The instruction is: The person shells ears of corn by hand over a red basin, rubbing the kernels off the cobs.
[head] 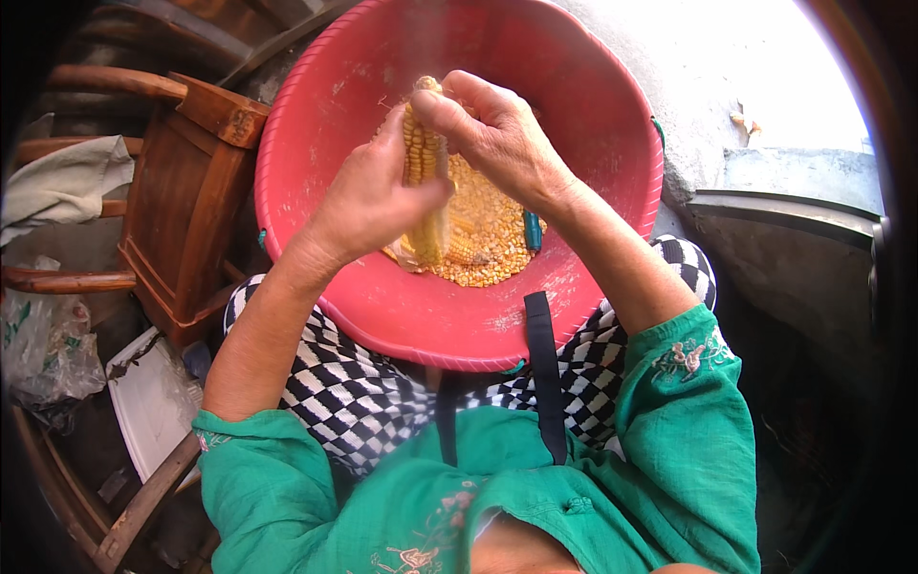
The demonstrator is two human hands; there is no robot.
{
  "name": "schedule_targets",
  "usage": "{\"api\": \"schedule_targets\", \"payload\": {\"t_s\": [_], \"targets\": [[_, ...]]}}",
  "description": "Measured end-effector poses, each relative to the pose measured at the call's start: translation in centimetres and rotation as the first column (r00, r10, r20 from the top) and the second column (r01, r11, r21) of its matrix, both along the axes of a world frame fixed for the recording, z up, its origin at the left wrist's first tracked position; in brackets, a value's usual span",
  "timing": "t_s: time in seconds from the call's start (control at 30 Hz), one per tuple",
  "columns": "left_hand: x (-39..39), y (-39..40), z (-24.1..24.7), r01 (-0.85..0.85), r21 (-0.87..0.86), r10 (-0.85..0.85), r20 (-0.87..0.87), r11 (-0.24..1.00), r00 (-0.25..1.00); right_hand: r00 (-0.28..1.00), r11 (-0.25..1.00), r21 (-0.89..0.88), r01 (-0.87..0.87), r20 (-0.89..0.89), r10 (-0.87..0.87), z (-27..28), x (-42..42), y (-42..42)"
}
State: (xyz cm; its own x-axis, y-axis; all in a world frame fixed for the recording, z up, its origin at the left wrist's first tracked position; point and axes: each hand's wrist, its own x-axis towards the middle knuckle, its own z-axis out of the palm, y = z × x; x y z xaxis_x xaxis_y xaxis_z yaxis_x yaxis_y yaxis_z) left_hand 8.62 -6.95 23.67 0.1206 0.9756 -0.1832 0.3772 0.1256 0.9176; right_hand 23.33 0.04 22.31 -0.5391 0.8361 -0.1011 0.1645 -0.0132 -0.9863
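Note:
An ear of yellow corn [422, 154] stands nearly upright over a large red plastic basin [588, 107] between my knees. My left hand [362, 194] is wrapped around its middle, with the thumb blurred across the front. Near the tip, my right hand [502, 136] grips the same ear, thumb and forefinger on its upper side. Below the hands, loose corn kernels [480, 273] cover the basin's bottom. Another ear of corn [462, 250] lies among them, partly hidden. A teal tool handle [532, 231] rests at the pile's right edge; the rest of that tool is out of sight.
Left of the basin is a wooden chair [190, 208] with a pale cloth [72, 183] draped over it. Plastic bags [54, 351] and a white tray-like object [154, 402] lie nearer me. A concrete ledge [796, 172] is on the right. Dark straps [543, 344] hang before my lap.

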Motion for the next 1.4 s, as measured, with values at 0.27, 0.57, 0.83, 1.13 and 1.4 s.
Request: {"api": "schedule_targets", "payload": {"t_s": [0.27,0.57,0.83,1.13,1.4], "targets": [[-0.5,0.4,0.3,0.047,-0.122,-0.014,0.262,0.991,0.965,0.998,0.993,-0.103,-0.051,-0.045,0.046,0.4,0.2,0.2],[-0.2,0.1,-0.3,0.045,-0.126,-0.008,0.280,0.991,0.960,0.991,0.995,0.075,-0.059,0.122,0.050,0.5,0.3,-0.4],[-0.5,0.4,1.1,0.044,-0.238,0.047,0.364,0.970,0.930,0.997,0.996,-0.066,-0.060,-0.050,0.056,0.3,0.4,0.1],[-1.1,0.6,0.5,0.085,-0.255,0.028,0.409,0.963,0.912,0.991,0.992,-0.006,-0.125,0.056,0.125,0.4,0.6,0.1],[-0.7,0.6,0.7,0.050,-0.093,-0.016,0.342,0.994,0.940,0.991,0.978,-0.185,-0.093,-0.113,0.073,0.8,0.6,0.5]]}}
